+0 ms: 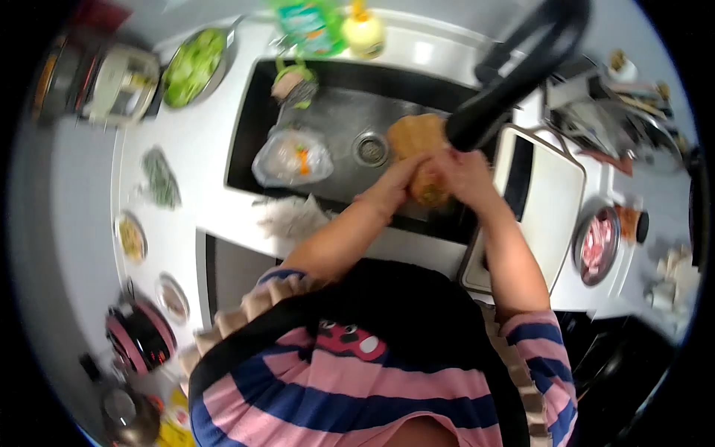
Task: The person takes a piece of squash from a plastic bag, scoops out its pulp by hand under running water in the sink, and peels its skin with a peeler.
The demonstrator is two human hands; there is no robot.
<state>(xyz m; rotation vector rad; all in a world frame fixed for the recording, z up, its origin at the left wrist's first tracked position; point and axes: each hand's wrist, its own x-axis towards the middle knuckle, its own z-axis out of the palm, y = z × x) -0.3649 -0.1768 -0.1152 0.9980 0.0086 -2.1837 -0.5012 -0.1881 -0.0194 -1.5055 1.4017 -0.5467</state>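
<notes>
One orange-brown vegetable [430,191] between two hands [466,177]

A white worktop [197,141] turns a corner at its left end, one stretch running along the back and another down the left side. A plain grey wall [74,186] borders its left edge; a paler wall [447,11] rises behind its back edge. A dark-sided metal sink [335,112] is set into the back stretch. A bright patch of light [423,52] gleams near the back edge, and a black, faintly glossy surface [618,357] lies beyond the right front corner.
</notes>
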